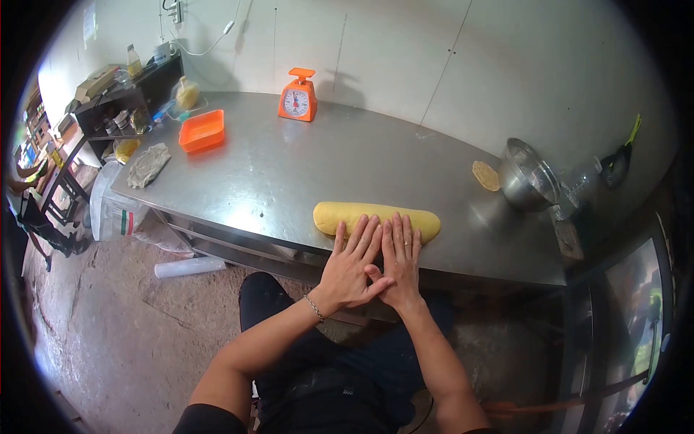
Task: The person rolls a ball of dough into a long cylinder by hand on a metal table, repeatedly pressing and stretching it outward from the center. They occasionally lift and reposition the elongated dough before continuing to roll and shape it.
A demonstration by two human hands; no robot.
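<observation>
A thick yellow roll, like dough, (332, 213) lies lengthwise near the front edge of the metal table (289, 173). My left hand (352, 264) rests on the middle of the roll with its fingers stretched out. Beside it, my right hand (400, 260) lies flat on the roll, right of the middle, fingers extended. The two thumbs cross or touch between the hands. Neither hand is wrapped round anything.
An orange scale (297, 95) stands at the back by the wall. At the left are an orange tray (202, 132) and a crumpled cloth (149, 166). A metal pot (528, 176) and a flat yellowish piece (486, 176) sit at the right. A person (32, 210) is far left.
</observation>
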